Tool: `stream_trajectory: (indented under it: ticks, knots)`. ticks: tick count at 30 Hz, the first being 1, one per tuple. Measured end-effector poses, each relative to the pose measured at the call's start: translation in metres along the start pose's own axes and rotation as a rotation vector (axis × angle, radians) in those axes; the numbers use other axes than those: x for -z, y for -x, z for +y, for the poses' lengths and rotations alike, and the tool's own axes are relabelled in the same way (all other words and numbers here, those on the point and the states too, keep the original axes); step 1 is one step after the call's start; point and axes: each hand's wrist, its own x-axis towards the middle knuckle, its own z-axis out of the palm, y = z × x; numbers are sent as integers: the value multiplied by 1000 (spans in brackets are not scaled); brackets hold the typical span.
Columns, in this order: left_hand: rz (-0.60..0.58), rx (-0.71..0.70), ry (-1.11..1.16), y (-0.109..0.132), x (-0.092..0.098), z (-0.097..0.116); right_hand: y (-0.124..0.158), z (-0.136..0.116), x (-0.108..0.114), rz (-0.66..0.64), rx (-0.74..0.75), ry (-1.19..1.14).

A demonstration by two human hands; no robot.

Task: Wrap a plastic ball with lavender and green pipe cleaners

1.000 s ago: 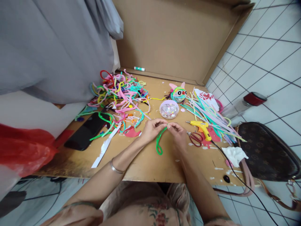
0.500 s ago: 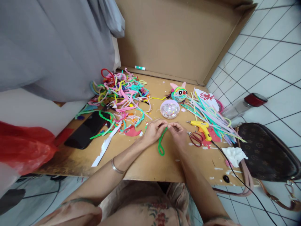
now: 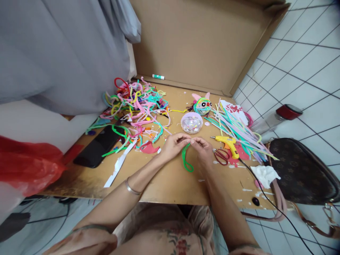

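So, the wrapped piece first: beyond the right hand (image 3: pixel 203 148) sits a round, animal-faced ornament (image 3: pixel 202 106) banded in bright fuzzy stems, pink ears and eyes in place, looking all but complete. Closer to the fingers, a see-through, lilac-rimmed plastic bowl (image 3: pixel 191 124) shows coloured bits but no stems wound round it. And here's the live action: a thin, fuzzy green stem (image 3: pixel 183 155) doubled into a hanging loop, its top pinched between the fingertips of the right hand and the left hand (image 3: pixel 174 146), which meet there. The bending seems well under way; the loop is joined to nothing else, so fixing it looks undone. The fingertips hide its ends.

Around them now! A tall brown cardboard panel (image 3: pixel 196 46) walls off the far side. Left of the left hand sprawls a tangled, multicoloured heap of fuzzy stems (image 3: pixel 139 99), with a flat black phone (image 3: pixel 92 150) nearer the person, partly under green strands. Right of the right hand fans a bundle of straight pastel stems (image 3: pixel 236 129), then a yellow glue gun (image 3: pixel 227 143) and red-handled scissors (image 3: pixel 221 157), both crowding that side, the scissors closest.
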Motion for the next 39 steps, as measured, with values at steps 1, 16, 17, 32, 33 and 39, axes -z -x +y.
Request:
stream_trajectory:
  ticks: [1, 16, 17, 32, 33, 39]
  knots:
    - [-3, 13, 10, -1, 1, 0, 0, -1, 0, -15, 13, 22]
    - [15, 16, -50, 1, 1, -3, -3, 1, 1, -35, 74, 156]
    - [10, 5, -41, 1, 1, -1, -3, 1, 1, -31, 54, 121]
    - [-55, -32, 13, 5, -7, -2, -5, 4, -1, 29, -41, -109]
    - [-36, -15, 51, 4, -8, -4, -5, 3, -2, 31, -53, -116]
    - [22, 77, 138, 1, -8, -11, -6, 0, -2, 49, -101, -89]
